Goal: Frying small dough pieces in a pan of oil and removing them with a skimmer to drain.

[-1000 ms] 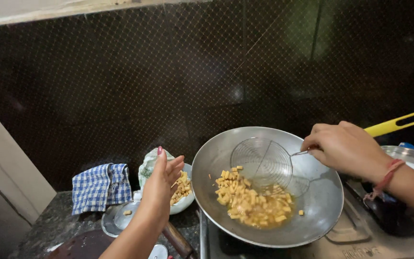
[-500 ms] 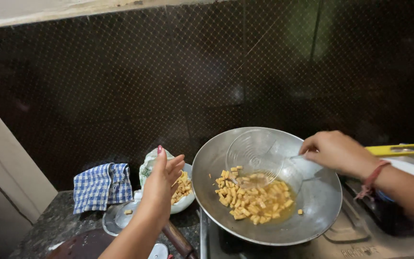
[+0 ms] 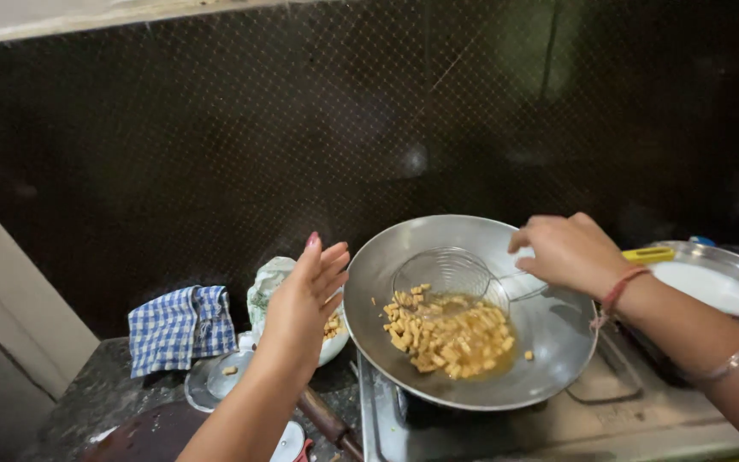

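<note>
A steel wok point(image 3: 549, 329) sits on the stove, holding small golden cubes frying in oil point(image 3: 451, 334). My right hand point(image 3: 566, 252) grips the handle of a wire mesh skimmer point(image 3: 446, 274), whose basket dips into the oil among the cubes; a yellow handle end point(image 3: 647, 254) shows past my wrist. My left hand point(image 3: 305, 295) hovers open and flat, left of the wok, over a white bowl point(image 3: 335, 338) with more cubes.
A blue checked cloth point(image 3: 180, 328) lies at the left on the dark counter. A steel lid point(image 3: 215, 381) sits below it. A white plate on a steel dish point(image 3: 712, 287) is at the right. A dark tiled wall rises behind.
My right hand has moved left and lowered the skimmer from the wok's back wall into the oil and cubes. My left hand stays over the bowl.
</note>
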